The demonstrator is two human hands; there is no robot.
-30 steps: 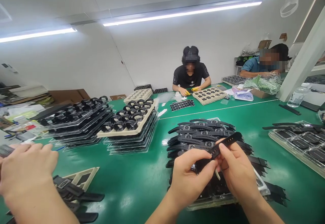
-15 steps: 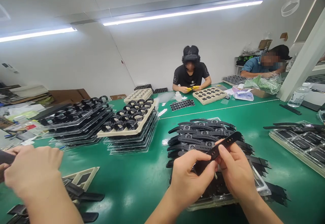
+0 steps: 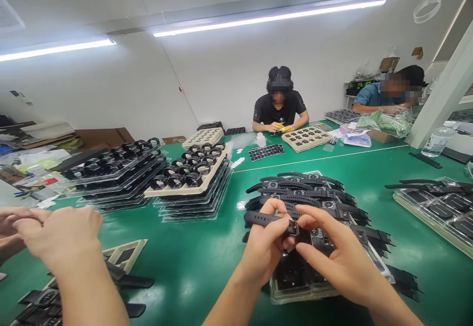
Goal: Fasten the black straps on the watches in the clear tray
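My left hand (image 3: 260, 249) is closed on a black watch strap (image 3: 258, 217), pinching it between thumb and fingers. The strap's holes point left, and its metal buckle (image 3: 293, 227) shows by my thumb tip. Whether a watch body hangs on it is hidden by my fingers. My right hand (image 3: 342, 257) is open just right of the buckle, thumb and index finger spread apart. Below and behind both hands, a clear plastic tray (image 3: 279, 296) holds rows of black smartwatches (image 3: 328, 205), their sensor backs up and straps overhanging the sides.
At left, a co-worker's hands (image 3: 61, 237) work above watches near a beige tray (image 3: 135, 254). Stacked trays of looped watches (image 3: 192, 178) stand beyond. Another tray (image 3: 406, 202) lies right, near a bottle (image 3: 438, 141). Two people sit across the green table (image 3: 207, 267).
The strap has swung from pointing up right to lying leftward in my left hand. My right hand has let go of it and opened. The co-worker's hands at left have shifted slightly.
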